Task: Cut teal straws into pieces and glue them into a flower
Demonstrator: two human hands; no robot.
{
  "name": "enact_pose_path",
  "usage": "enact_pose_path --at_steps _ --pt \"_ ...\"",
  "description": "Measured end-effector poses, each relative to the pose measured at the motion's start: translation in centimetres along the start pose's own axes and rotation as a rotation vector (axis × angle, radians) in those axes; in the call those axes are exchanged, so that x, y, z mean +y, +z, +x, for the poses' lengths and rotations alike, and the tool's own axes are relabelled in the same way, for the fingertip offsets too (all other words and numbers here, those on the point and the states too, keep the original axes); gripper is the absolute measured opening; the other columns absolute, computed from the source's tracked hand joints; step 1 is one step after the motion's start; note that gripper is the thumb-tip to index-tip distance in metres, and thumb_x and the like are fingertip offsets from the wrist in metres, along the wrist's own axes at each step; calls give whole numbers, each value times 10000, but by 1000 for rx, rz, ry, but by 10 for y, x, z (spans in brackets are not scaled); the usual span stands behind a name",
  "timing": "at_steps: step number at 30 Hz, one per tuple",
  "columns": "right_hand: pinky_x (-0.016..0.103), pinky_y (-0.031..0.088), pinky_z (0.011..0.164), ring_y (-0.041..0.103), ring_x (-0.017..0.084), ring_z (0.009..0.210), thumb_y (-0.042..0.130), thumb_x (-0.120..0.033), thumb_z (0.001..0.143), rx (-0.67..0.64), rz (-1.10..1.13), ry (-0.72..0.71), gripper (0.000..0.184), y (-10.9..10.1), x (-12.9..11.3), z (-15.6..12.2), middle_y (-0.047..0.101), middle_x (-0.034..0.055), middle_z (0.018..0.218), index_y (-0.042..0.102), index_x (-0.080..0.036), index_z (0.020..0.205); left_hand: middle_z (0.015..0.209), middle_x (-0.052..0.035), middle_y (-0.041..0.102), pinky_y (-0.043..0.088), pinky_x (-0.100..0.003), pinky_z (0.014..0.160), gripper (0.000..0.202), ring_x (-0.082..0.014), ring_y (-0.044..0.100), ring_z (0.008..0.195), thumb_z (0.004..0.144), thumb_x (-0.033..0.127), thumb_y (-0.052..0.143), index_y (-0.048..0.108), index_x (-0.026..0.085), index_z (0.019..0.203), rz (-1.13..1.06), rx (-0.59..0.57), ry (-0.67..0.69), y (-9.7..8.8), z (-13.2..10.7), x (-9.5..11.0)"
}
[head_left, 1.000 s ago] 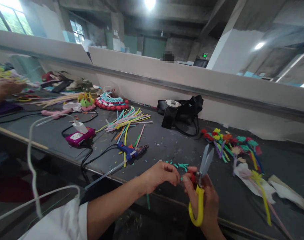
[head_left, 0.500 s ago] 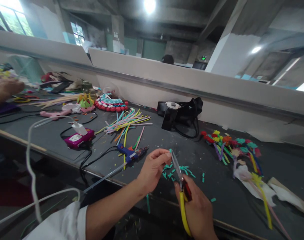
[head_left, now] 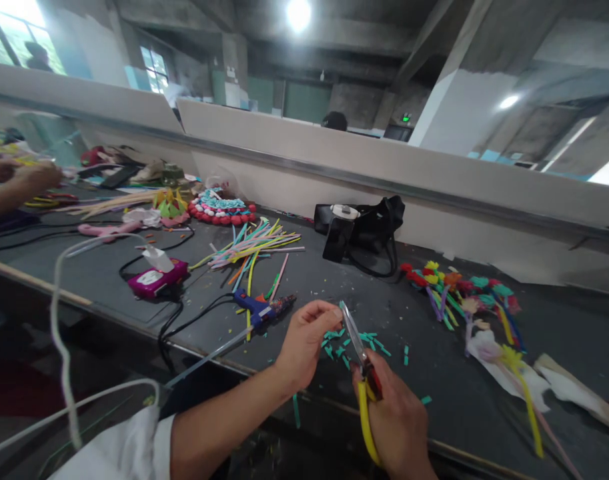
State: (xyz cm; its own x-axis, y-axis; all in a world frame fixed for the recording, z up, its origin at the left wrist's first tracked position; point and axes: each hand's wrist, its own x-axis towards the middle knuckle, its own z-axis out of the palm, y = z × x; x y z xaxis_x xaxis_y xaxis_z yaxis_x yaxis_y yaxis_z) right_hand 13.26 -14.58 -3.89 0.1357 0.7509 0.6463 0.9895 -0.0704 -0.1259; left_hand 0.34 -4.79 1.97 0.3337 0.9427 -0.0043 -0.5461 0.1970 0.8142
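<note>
My left hand (head_left: 304,343) pinches a thin teal-green strip (head_left: 297,410) between thumb and fingers. One end of it shows at the fingertips, and a longer part hangs below the hand past the table edge. In my right hand (head_left: 397,417) is a pair of scissors (head_left: 355,333) with yellow handles, the fingers wrapped round them. The blades point up and away from me, their tips at the strip's upper end beside my left fingertips. Below the blades, short teal-green cut pieces (head_left: 371,339) lie scattered on the dark table (head_left: 444,373).
A blue glue gun (head_left: 257,308) lies left of my hands, with a purple power strip (head_left: 158,277) and cables beyond. Behind are colourful strips (head_left: 257,243) and a black bag (head_left: 374,230). Craft flowers (head_left: 449,280) lie at right. Another person's hands (head_left: 37,179) are at far left.
The scissor tips have shifted slightly at the strip's end, and less of that end shows. The other person's hands at far left have moved a little to the right.
</note>
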Motion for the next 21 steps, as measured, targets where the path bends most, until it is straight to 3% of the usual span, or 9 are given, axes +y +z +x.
enact_pose_path --at_steps 9,16,19,21 --pt "244 527 582 725 172 681 369 -376 957 4 25 -22 362 -3 1 1 759 14 867 653 -180 1066 632 16 591 374 -221 656 152 -97 489 633 707 276 742 668 149 667 90 12 46 -3 0 -1" --pt "193 479 532 675 126 558 471 -478 920 78 218 110 352 -7 -4 11 723 7 729 648 -175 949 623 31 550 356 -215 622 153 -89 458 612 744 279 701 634 154 686 143 -10 93 -5 1 -2" --pt "186 479 536 655 117 536 497 -517 901 115 283 139 391 -8 -2 15 710 18 725 644 -159 959 635 21 556 354 -231 612 133 -103 464 615 762 272 665 634 157 704 351 -18 131 -6 1 -4" --pt "194 490 560 662 127 561 488 -542 897 158 295 151 437 -9 0 16 713 40 747 644 -143 985 631 12 565 350 -246 619 106 -115 478 624 775 229 628 635 159 696 594 -77 247 -7 -1 -7"
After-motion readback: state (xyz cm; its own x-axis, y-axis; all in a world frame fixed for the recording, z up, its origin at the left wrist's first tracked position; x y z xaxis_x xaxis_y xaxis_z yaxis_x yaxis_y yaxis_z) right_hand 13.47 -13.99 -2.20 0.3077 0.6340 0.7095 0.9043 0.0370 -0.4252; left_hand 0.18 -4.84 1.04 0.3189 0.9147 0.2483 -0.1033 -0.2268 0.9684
